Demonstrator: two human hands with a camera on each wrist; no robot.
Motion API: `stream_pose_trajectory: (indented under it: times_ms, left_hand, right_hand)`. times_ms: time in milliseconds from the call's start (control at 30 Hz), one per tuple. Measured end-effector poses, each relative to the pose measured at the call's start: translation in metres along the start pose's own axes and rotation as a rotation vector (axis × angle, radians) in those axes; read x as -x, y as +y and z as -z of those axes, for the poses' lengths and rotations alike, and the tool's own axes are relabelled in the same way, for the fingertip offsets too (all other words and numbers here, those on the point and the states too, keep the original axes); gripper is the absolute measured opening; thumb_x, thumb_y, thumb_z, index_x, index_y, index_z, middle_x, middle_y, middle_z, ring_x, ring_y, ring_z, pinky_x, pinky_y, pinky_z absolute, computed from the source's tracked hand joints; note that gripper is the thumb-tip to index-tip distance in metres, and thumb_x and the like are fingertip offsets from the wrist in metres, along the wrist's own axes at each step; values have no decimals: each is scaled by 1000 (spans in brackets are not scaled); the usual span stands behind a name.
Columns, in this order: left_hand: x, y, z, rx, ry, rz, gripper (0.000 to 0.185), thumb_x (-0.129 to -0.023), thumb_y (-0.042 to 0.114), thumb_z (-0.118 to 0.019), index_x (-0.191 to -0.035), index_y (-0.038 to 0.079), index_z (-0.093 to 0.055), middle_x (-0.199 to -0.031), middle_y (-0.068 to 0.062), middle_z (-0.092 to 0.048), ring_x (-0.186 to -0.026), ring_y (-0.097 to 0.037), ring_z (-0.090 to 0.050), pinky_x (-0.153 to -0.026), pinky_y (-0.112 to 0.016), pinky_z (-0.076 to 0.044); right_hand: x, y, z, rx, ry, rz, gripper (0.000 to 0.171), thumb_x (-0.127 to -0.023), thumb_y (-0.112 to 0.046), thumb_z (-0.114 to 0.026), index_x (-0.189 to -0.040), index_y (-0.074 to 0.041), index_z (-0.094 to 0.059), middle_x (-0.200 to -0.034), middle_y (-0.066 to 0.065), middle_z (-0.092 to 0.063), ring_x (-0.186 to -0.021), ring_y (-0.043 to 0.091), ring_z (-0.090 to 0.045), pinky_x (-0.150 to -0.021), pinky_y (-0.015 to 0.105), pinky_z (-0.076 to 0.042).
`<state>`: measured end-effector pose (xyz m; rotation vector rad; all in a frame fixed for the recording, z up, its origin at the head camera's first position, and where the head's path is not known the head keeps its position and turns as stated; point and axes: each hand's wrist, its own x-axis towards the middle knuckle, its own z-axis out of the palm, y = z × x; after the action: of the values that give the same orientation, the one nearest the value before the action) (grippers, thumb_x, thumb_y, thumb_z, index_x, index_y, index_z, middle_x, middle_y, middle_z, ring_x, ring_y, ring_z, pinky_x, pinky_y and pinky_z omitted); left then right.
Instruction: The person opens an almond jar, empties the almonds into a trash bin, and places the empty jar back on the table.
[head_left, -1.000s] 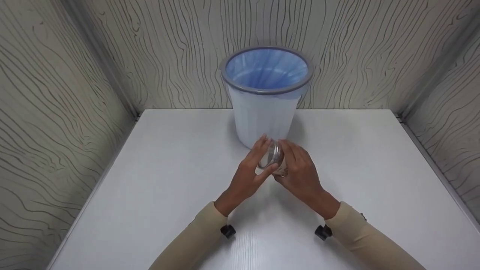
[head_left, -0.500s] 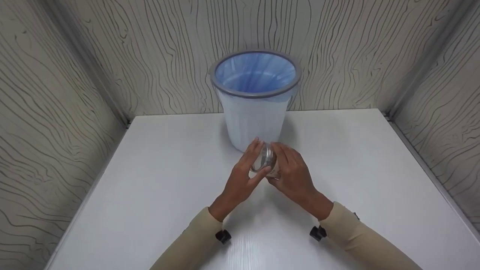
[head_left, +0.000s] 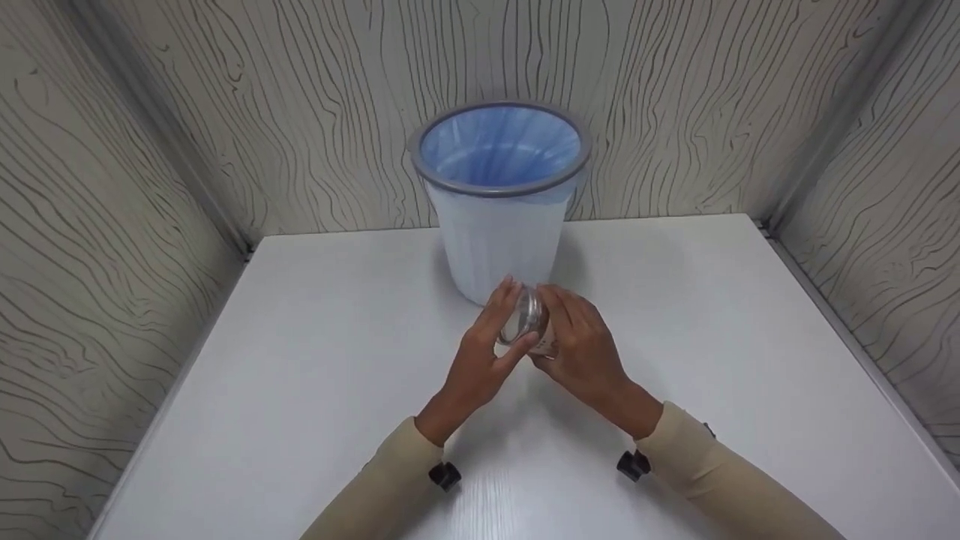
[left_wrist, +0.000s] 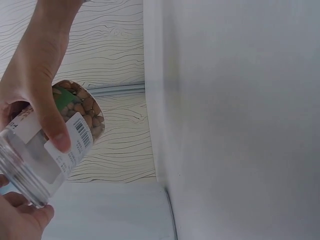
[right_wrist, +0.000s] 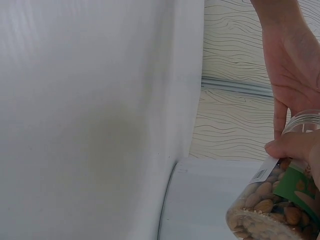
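A clear jar of almonds (left_wrist: 85, 117) is tilted on its side between both hands, in front of the bin. My left hand (head_left: 477, 360) grips the lid (head_left: 534, 309) at the jar's left end, thumb below and fingers above. Wrapped round the jar's body is my right hand (head_left: 586, 341), its thumb lying across the white barcode label in the left wrist view. The right wrist view shows the almonds (right_wrist: 265, 197) gathered at the jar's bottom end, beside a green label (right_wrist: 295, 187). In the head view the right fingers hide most of the body.
A white bin (head_left: 499, 240) with a grey rim and blue inside stands just beyond the hands, near the back wall (head_left: 337, 135). The white table (head_left: 300, 360) is bounded by wood-grain panels at the left, back and right.
The head view has shifted, so bin and hands appear further left and slightly lower. Both hands keep their hold on the jar, with little visible change in grip.
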<state>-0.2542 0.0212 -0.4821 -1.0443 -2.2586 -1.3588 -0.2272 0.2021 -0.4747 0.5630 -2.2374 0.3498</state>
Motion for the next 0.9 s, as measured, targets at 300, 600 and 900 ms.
stream_pose_trajectory:
  times_ms: [300, 600, 900]
  left_hand:
    - [-2, 2, -3, -1, -10, 1, 69, -104, 41, -58, -162, 17, -28, -168, -7, -23, -153, -21, -23, -118, -44, -32]
    - [-4, 1, 0, -11, -12, -6, 69, -104, 41, -57, -162, 15, -29, -167, -7, -24, -153, -21, -24, -118, -42, -30]
    - [3, -1, 4, -17, -3, 13, 69, -104, 41, -57, -162, 16, -29, -167, -9, -25, -153, -21, -24, -118, -42, -31]
  right_hand:
    - [-1, 4, 5, 14, 8, 18, 99, -56, -17, -101, -139, 4, -52, -132, 20, -61, -120, 36, -61, -103, 50, -49]
    - [-4, 2, 3, -12, 16, 7, 97, -56, -17, -101, -138, 5, -52, -133, 19, -61, -120, 35, -61, -104, 50, -48]
    - [-4, -5, -3, -16, 1, 5, 94, -60, -19, -100, -138, 4, -53, -133, 18, -61, -121, 35, -61, -105, 50, -48]
